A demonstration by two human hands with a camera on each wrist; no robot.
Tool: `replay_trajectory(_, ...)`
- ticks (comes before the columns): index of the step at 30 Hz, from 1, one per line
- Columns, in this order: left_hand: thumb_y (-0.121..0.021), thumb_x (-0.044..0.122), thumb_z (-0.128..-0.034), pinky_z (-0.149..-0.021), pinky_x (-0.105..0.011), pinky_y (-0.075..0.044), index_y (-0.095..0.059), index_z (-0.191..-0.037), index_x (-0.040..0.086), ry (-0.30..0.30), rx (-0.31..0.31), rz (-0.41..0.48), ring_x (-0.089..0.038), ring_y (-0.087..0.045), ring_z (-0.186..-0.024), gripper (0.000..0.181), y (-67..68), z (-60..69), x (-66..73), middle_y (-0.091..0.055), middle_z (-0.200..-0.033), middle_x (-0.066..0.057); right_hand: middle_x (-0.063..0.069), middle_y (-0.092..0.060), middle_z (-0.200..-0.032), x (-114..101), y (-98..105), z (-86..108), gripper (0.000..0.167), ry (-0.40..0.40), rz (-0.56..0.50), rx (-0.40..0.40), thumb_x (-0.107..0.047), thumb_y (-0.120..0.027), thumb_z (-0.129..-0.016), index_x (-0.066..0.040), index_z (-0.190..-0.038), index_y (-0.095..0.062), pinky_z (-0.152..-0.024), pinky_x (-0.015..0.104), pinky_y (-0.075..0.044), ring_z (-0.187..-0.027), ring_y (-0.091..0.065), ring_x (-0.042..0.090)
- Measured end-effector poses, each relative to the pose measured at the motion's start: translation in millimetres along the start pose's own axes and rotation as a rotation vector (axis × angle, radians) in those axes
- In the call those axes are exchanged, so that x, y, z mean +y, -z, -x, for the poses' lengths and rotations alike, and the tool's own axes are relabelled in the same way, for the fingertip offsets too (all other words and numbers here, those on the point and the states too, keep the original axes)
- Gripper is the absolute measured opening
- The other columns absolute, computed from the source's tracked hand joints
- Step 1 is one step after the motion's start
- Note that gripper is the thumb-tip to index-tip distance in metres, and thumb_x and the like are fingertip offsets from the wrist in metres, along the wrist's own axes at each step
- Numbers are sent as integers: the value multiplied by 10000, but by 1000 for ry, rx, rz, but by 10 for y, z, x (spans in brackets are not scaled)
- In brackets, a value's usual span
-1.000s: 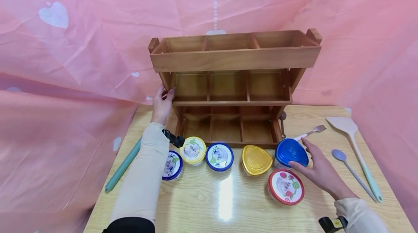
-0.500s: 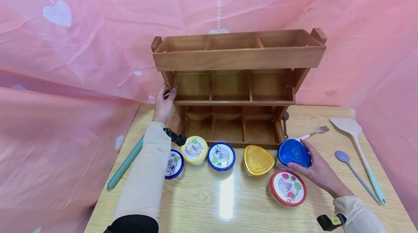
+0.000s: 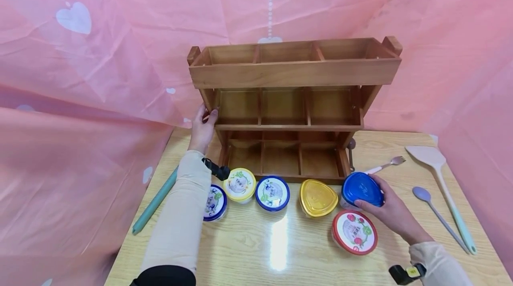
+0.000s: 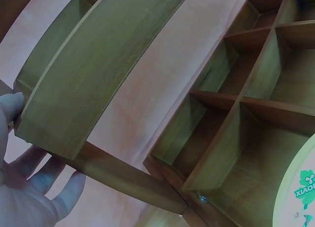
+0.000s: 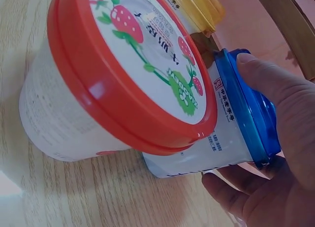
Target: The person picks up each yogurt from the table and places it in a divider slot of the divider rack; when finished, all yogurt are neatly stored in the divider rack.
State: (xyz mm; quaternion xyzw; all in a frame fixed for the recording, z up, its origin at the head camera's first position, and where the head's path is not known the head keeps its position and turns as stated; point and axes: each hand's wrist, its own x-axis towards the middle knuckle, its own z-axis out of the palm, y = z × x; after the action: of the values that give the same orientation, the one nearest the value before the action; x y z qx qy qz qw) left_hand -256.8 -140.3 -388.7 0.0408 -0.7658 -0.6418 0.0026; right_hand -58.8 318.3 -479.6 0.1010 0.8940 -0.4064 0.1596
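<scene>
Wooden shelf (image 3: 294, 75), one, upright, upper centre of the head view: three tiers, each with three compartments. Set at the back of the table (image 3: 240, 255), seemingly to leave the front for the tubs.

Left hand (image 3: 201, 133), one, left of centre: holding the shelf at the left end of its middle tier, thumb in front, other fingers behind. Grip narrow, about the width of the wood; judged a steadying hold, since it lies at the frame's side and leaves the compartments unobstructed.

Right hand (image 3: 394, 210), one, lower right: holding the blue tub (image 3: 362, 189), thumb on the near edge of the lid, other fingers round the far side. Grip fairly wide, spanning the lid; the rim likely gives the firmest purchase. The tub lies right of centre, in front of the shelf's lower right corner; whether its base is off the table cannot be told.

Red tub (image 3: 354, 232), one, round, strawberry lid, just in front of the blue tub; contact between them uncertain.

Yellow triangular tub (image 3: 318, 198), one, left of the blue tub, lid up.

Round tubs, three, lower centre to left: white-and-blue tub (image 3: 272, 193), yellow-rimmed tub (image 3: 239, 185), and a dark-blue-rimmed tub (image 3: 215, 203) partly hidden by the left sleeve (image 3: 178, 214).

Utensils, far right: fork (image 3: 388, 163), spoon (image 3: 434, 212), spatula (image 3: 442, 183); apparently laid aside from the tubs.
</scene>
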Motion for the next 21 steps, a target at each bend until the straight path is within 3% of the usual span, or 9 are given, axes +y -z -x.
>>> replay_trajectory(5,-461,262,-1047,-1163,-499,-344,-264,-1566,297,17,-23,8,-324,-362,-1425,557,-7,153,196,-352,-1562,-111,418,-96,-1524,-27,40,42,1060,2,-8,15,-500,-653,-913,-70,-1577,52,-956,723,-399,-1265,-266,671)
replay_trajectory(8,-461,255,-1048,-1164,-493,-344,-263,-1567,290,16,-23,4,-323,-368,-1419,556,-1,173,221,-359,-1554,-122,416,-91,-1530,-71,106,77,1016,42,-36,43,-452,-648,-934,-80,-1581,41,-953,731,-388,-1260,-271,677)
replay_trajectory(15,-498,377,-1018,-1138,-480,-388,-292,-1536,402,-17,11,-21,-277,-413,-1385,558,32,-78,-111,-403,-1529,-64,391,-115,-1550,-274,253,96,959,145,-57,103,-382,-665,-937,-120,-1590,-14,-934,722,-393,-1257,-296,676)
replay_trajectory(21,-505,384,-1014,-1145,-477,-379,-295,-1535,401,-19,7,-18,-280,-404,-1398,561,10,-91,-111,-394,-1540,-53,366,-119,-1564,-485,264,-3,999,156,-43,80,-448,-674,-914,-151,-1594,-6,-922,706,-424,-1279,-289,661)
